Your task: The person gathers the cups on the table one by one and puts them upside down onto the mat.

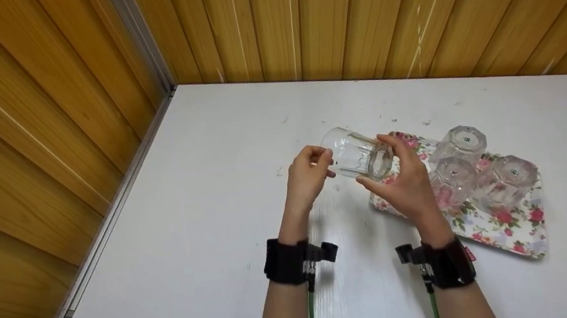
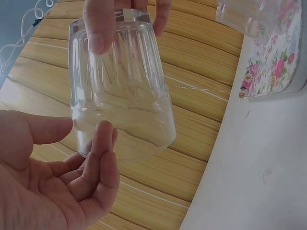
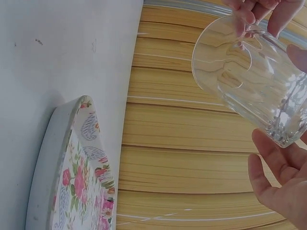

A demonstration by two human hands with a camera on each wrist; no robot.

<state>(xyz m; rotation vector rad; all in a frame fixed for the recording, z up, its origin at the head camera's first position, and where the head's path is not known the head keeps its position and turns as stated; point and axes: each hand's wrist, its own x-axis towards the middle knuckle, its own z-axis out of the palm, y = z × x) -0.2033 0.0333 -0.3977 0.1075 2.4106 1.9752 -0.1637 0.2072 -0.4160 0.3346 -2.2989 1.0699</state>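
Observation:
A clear drinking glass (image 1: pixel 352 152) is held in the air, tilted on its side, with its wide rim towards the left hand and its thick base towards the right. My right hand (image 1: pixel 406 183) grips it near the base, thumb on one side and fingers on the other. At the rim end, the fingers and thumb of my left hand (image 1: pixel 308 175) hold the glass's edge. In the left wrist view the left hand (image 2: pixel 62 177) has curled fingers against the glass (image 2: pixel 120 91). The right wrist view shows the right hand (image 3: pixel 288 187) at the faceted base end.
A floral tray (image 1: pixel 522 236) lies on the white table (image 1: pixel 187 222) at the right, below the right hand. Three clear glasses stand upside down on it, one of them a near-right glass (image 1: pixel 509 183). Wood-patterned walls (image 1: pixel 270 22) border the table's back and left.

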